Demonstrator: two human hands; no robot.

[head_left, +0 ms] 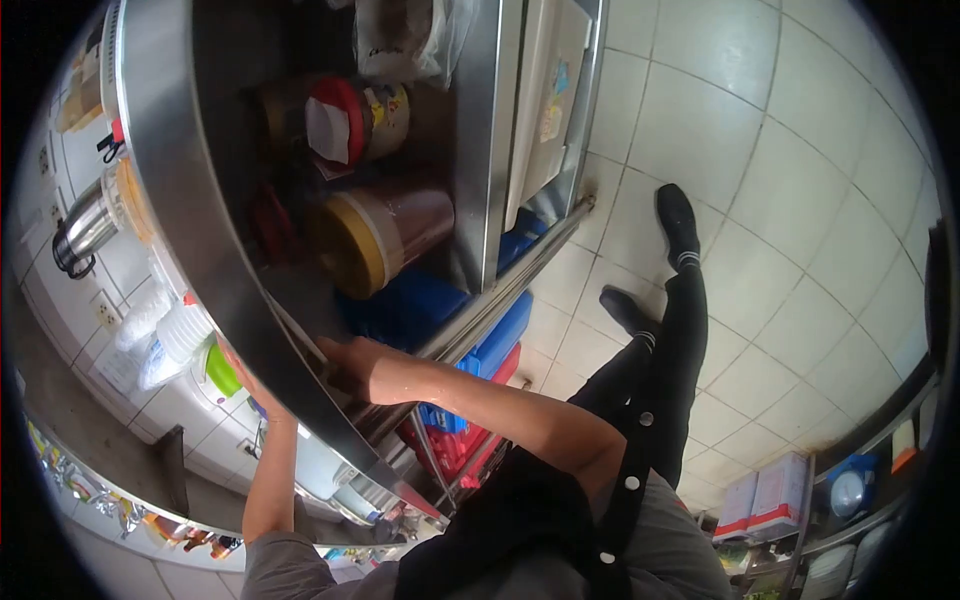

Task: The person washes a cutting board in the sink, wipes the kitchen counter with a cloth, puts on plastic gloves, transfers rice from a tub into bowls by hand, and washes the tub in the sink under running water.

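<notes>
My left hand rests at the edge of the steel counter, its fingers stretched along the top beside a green round item; the counter edge hides part of it. Beneath the counter, my right hand reaches into the shadowed shelf, fingers curled round something too dark to make out. Close to it are a blue container and a large jar with a yellow lid. Farther in lies a jar with a red lid, near a clear plastic bag.
A white box stands on the shelf's outer side. Blue and red crates are low by my right forearm. On the counter are a steel jug and stacked plastic cups. Cartons sit on a rack at the lower right.
</notes>
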